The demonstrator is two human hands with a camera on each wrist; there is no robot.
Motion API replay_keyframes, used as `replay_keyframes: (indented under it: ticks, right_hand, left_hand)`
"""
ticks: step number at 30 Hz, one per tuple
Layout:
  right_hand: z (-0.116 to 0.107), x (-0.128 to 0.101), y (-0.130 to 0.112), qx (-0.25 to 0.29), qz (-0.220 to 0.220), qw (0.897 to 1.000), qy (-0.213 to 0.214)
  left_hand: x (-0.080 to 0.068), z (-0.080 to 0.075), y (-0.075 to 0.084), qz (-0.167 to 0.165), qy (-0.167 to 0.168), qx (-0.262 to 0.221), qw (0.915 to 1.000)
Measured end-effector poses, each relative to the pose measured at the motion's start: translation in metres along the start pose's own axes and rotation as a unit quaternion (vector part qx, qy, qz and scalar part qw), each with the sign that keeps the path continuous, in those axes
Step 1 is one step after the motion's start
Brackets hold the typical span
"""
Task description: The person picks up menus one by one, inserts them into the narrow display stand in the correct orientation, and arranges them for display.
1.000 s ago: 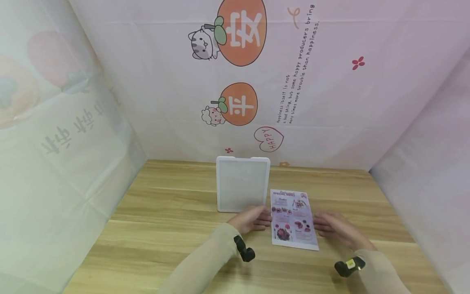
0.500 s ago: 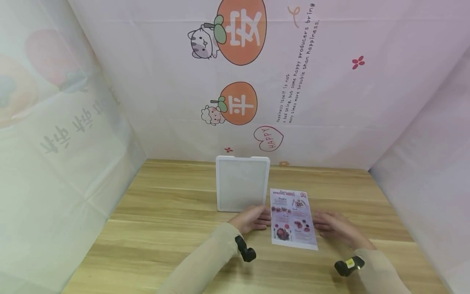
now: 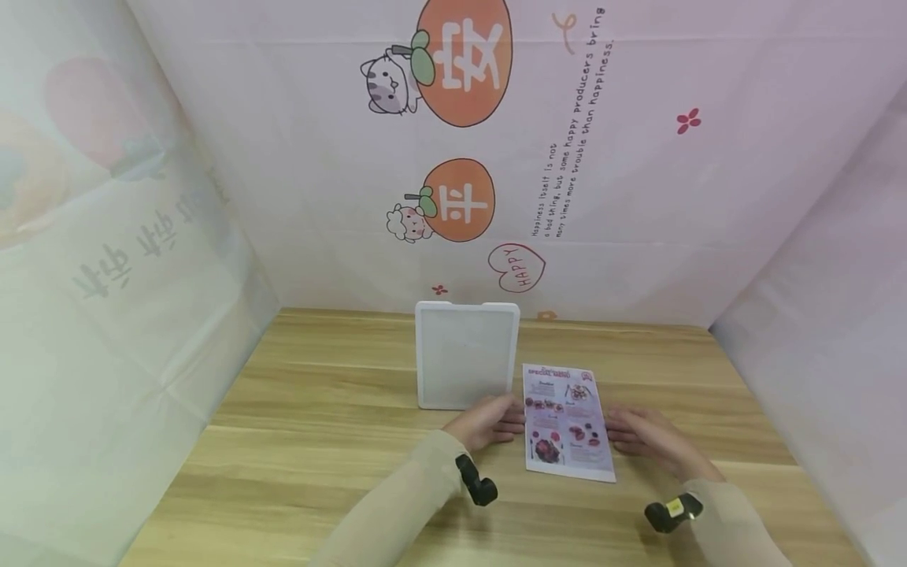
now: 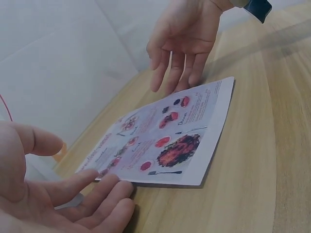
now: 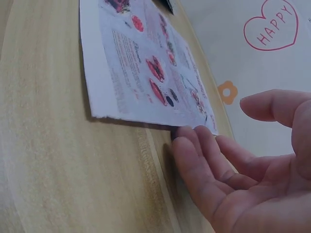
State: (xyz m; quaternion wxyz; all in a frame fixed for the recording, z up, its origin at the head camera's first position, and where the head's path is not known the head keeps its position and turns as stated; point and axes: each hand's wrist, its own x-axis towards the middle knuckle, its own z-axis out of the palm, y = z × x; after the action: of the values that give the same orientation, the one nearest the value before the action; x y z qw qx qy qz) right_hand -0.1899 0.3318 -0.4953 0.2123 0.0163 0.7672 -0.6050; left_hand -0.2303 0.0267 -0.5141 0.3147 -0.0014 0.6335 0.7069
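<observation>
A printed menu sheet (image 3: pixel 567 421) with food pictures lies on the wooden table between my two hands. My left hand (image 3: pixel 489 421) is at its left edge, the fingers relaxed and the fingertips right at the paper. On the opposite side my right hand (image 3: pixel 648 437) has its fingertips at the right edge. In the left wrist view the menu sheet (image 4: pixel 165 141) shows its bottom edge lifted slightly above a thin shadow. Thumbs of both hands stand away from the paper, as the right wrist view of my right hand (image 5: pixel 243 170) shows.
A white-framed panel (image 3: pixel 466 354) stands upright behind my left hand, its grey face toward me. The wooden table (image 3: pixel 305 441) meets a printed cloth wall (image 3: pixel 623 260) at the back, with more cloth on both sides. Each wrist carries a black camera (image 3: pixel 476 482).
</observation>
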Motion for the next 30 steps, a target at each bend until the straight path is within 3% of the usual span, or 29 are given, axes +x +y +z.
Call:
replay_keyframes:
  ticks: [8,14,19,30]
  right_hand:
    - [-0.001,0.003,0.005,0.006,0.007,1.0,0.008]
    - [-0.001,0.005,0.008,0.01,-0.004,1.0,0.011]
    - [-0.003,0.005,0.009,0.014,-0.017,1.0,0.01]
    - [-0.004,-0.002,-0.002,-0.004,-0.011,0.999,0.042]
  left_hand:
    - [0.003,-0.002,-0.002,-0.001,-0.007,-0.009,0.9999]
    - [0.007,-0.003,-0.005,0.025,-0.015,0.015,0.9995]
    - [0.013,-0.002,-0.005,0.045,0.011,0.039,0.9982]
    - [0.019,0.005,0.004,0.063,0.047,0.032,0.9964]
